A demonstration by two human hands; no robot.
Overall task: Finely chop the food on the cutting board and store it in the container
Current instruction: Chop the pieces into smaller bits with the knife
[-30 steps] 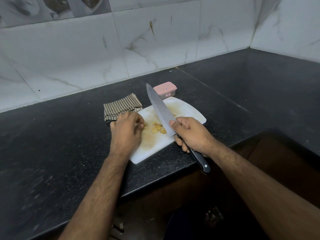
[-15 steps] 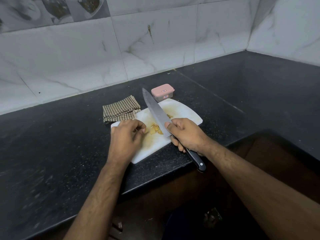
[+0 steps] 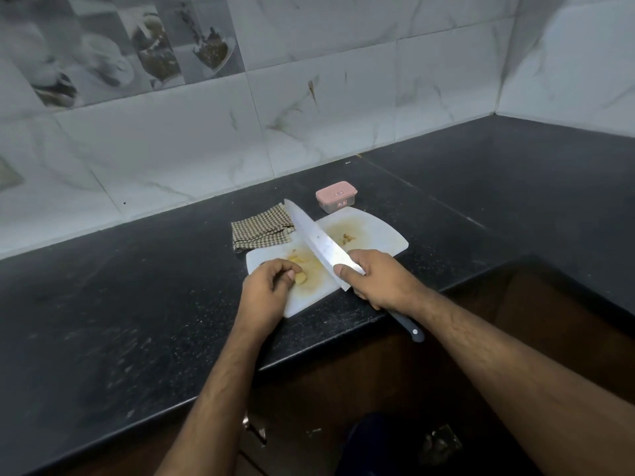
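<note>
A white cutting board (image 3: 381, 235) lies on the black counter near its front edge, stained yellow. Pale yellow food slices (image 3: 302, 266) sit on its left half, and a few small bits (image 3: 347, 238) lie further right. My left hand (image 3: 266, 290) pinches a yellow piece (image 3: 300, 277) at the board's left end, fingers curled. My right hand (image 3: 378, 278) grips a large knife (image 3: 318, 240) by its black handle, thumb on the blade. The blade slants up and left above the board. A small pink-lidded container (image 3: 336, 196), lid on, stands just behind the board.
A folded checked cloth (image 3: 263, 230) lies at the board's back left corner. Black counter (image 3: 137, 297) stretches left and runs round the corner on the right. A marble-tiled wall (image 3: 240, 115) stands behind. Below the counter edge are brown cabinet fronts (image 3: 343, 372).
The knife has moved right, off the slices, and its blade is lifted above the board. My left hand has drawn a piece toward the board's left end. The camera has tilted.
</note>
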